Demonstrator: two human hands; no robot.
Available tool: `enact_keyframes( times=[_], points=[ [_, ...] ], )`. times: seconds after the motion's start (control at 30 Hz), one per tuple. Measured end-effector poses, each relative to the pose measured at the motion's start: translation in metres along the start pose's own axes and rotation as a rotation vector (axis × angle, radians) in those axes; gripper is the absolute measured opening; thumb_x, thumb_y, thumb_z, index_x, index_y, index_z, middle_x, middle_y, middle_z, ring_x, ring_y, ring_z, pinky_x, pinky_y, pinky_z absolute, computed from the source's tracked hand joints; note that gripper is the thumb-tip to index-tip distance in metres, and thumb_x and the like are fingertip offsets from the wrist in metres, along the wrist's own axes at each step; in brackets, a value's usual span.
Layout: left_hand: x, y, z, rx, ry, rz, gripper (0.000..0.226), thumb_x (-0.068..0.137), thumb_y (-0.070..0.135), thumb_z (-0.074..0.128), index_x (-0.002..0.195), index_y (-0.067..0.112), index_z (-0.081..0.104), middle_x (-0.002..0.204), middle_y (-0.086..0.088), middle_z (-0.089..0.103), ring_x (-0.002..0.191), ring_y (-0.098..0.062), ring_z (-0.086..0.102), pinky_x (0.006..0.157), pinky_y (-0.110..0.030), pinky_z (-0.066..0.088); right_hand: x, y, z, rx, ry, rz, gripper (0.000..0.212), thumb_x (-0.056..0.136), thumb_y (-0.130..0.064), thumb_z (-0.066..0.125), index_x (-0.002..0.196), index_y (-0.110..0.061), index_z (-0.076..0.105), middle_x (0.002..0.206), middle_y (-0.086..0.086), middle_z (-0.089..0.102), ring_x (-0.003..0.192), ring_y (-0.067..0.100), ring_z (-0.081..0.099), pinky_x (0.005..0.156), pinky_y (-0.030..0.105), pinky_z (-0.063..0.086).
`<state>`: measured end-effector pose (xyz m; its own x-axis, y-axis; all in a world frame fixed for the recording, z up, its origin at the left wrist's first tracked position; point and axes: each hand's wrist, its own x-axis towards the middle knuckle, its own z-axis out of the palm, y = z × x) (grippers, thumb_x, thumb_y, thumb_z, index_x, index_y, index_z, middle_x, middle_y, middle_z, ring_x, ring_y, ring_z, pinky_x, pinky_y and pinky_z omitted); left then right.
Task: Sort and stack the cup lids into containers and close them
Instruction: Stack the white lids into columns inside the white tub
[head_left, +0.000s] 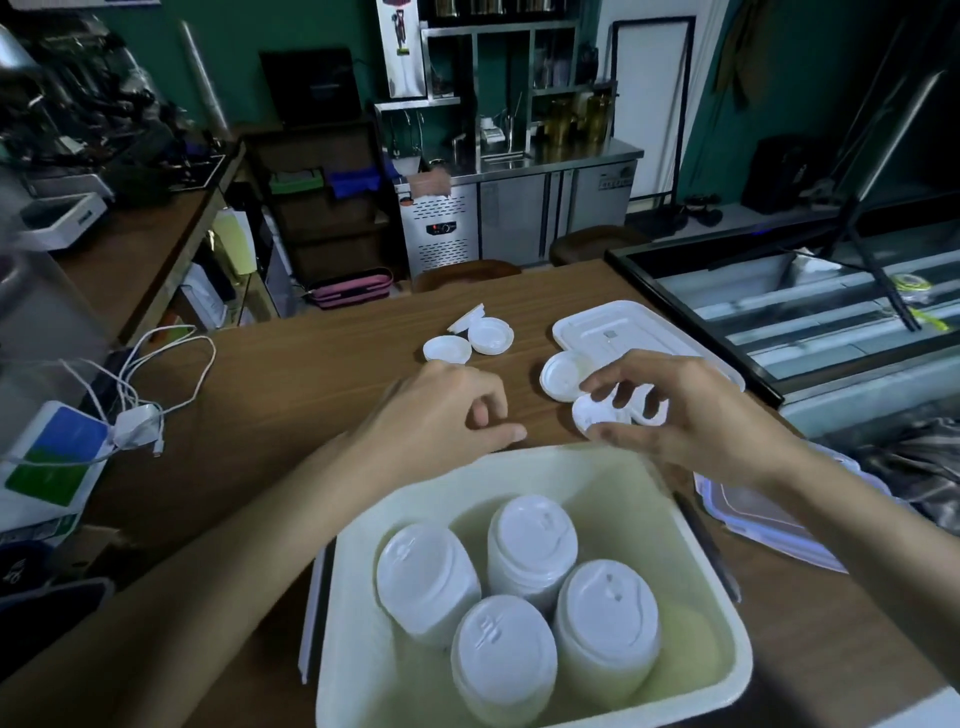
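A pale green open container (691, 525) stands at the near table edge and holds several stacks of white cup lids (532, 540). My right hand (691, 415) hovers just beyond its far rim and pinches a white lid (597, 413) between thumb and fingers. Another loose lid (561, 375) lies beside it, leaning on a white container cover (623, 327). Three more lids (470, 340) lie farther back on the table. My left hand (447, 410) is over the table left of the right hand, fingers curled, holding nothing that I can see.
A clear clip-lock cover (769, 514) lies at the right under my forearm. A glass display case (810, 306) borders the table on the right. White cables and a charger (137, 423) lie at the left beside a printed box (47, 467).
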<state>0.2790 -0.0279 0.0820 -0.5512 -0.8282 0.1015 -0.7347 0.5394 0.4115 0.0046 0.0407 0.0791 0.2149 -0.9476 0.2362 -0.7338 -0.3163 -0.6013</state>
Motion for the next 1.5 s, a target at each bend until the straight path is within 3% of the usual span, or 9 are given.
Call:
enact_keyframes(
  times=[0.17, 0.43, 0.6, 0.73, 0.8, 1.0, 1.27, 1.37, 1.5],
  points=[
    [0.061, -0.012, 0.025, -0.064, -0.095, 0.032, 0.022, 0.088, 0.048, 0.079, 0.101, 0.031, 0.072, 0.087, 0.016, 0.069, 0.073, 0.003, 0.061, 0.069, -0.025, 0.048, 0.019, 0.055, -0.007, -0.099, -0.010, 0.138, 0.042, 0.080, -0.034, 0.088, 0.116, -0.037, 0.067, 0.104, -0.023, 0.065, 0.096, -0.003, 0.060, 0.073, 0.014, 0.046],
    [0.139, -0.025, 0.076, -0.152, -0.202, -0.006, 0.056, 0.084, 0.047, 0.084, 0.134, 0.034, 0.060, 0.119, 0.012, 0.062, 0.096, -0.002, 0.064, 0.081, -0.023, 0.050, 0.046, 0.126, 0.025, -0.238, -0.135, 0.327, 0.086, 0.073, -0.052, 0.087, 0.147, -0.029, 0.049, 0.140, -0.008, 0.054, 0.128, 0.017, 0.051, 0.104, 0.039, 0.048],
    [0.179, -0.028, 0.097, -0.092, -0.264, -0.034, 0.085, 0.080, 0.054, 0.084, 0.150, 0.026, 0.044, 0.139, 0.005, 0.050, 0.124, -0.014, 0.054, 0.100, -0.033, 0.047, 0.059, 0.147, 0.044, -0.297, -0.201, 0.371, 0.097, 0.069, -0.062, 0.084, 0.150, -0.030, 0.040, 0.141, -0.004, 0.052, 0.129, 0.019, 0.044, 0.102, 0.040, 0.047],
    [0.204, -0.028, 0.105, 0.020, -0.386, -0.092, 0.107, 0.081, 0.064, 0.079, 0.163, 0.023, 0.024, 0.160, 0.001, 0.033, 0.147, -0.019, 0.036, 0.102, -0.030, 0.036, 0.068, 0.152, 0.053, -0.341, -0.250, 0.374, 0.098, 0.069, -0.067, 0.080, 0.149, -0.031, 0.035, 0.140, -0.006, 0.049, 0.128, 0.019, 0.043, 0.097, 0.041, 0.049],
    [0.212, -0.027, 0.108, 0.062, -0.430, -0.099, 0.109, 0.078, 0.068, 0.079, 0.162, 0.023, 0.026, 0.159, 0.000, 0.035, 0.147, -0.021, 0.036, 0.106, -0.033, 0.038, 0.070, 0.153, 0.056, -0.368, -0.234, 0.356, 0.097, 0.070, -0.068, 0.079, 0.148, -0.031, 0.036, 0.140, -0.006, 0.048, 0.127, 0.019, 0.043, 0.095, 0.040, 0.049],
    [0.222, -0.025, 0.120, 0.053, -0.452, -0.032, 0.079, 0.079, 0.062, 0.079, 0.142, 0.026, 0.047, 0.137, 0.007, 0.054, 0.136, -0.024, 0.044, 0.106, -0.042, 0.044, 0.074, 0.151, 0.059, -0.416, -0.225, 0.304, 0.081, 0.074, -0.062, 0.076, 0.141, -0.029, 0.046, 0.134, -0.006, 0.050, 0.121, 0.020, 0.045, 0.088, 0.035, 0.046],
    [0.218, -0.026, 0.128, 0.030, -0.361, -0.101, 0.064, 0.069, 0.058, 0.085, 0.112, 0.023, 0.053, 0.111, 0.003, 0.060, 0.103, -0.020, 0.057, 0.081, -0.040, 0.054, 0.068, 0.146, 0.053, -0.385, -0.266, 0.302, 0.086, 0.073, -0.058, 0.080, 0.146, -0.028, 0.045, 0.136, -0.005, 0.049, 0.122, 0.021, 0.048, 0.094, 0.037, 0.050],
    [0.207, -0.025, 0.122, 0.045, -0.342, -0.142, 0.060, 0.071, 0.055, 0.086, 0.107, 0.019, 0.054, 0.107, 0.001, 0.061, 0.093, -0.019, 0.058, 0.064, -0.034, 0.043, 0.067, 0.143, 0.048, -0.377, -0.271, 0.287, 0.087, 0.072, -0.055, 0.082, 0.147, -0.029, 0.044, 0.136, -0.006, 0.048, 0.120, 0.020, 0.052, 0.092, 0.034, 0.049],
    [0.186, -0.032, 0.114, 0.045, -0.295, -0.236, 0.058, 0.070, 0.056, 0.084, 0.103, 0.018, 0.054, 0.104, 0.000, 0.062, 0.089, -0.018, 0.058, 0.060, -0.032, 0.039, 0.071, 0.134, 0.039, -0.223, -0.251, 0.307, 0.088, 0.069, -0.046, 0.086, 0.146, -0.031, 0.046, 0.135, -0.009, 0.043, 0.114, 0.021, 0.059, 0.094, 0.036, 0.052]
  ],
)
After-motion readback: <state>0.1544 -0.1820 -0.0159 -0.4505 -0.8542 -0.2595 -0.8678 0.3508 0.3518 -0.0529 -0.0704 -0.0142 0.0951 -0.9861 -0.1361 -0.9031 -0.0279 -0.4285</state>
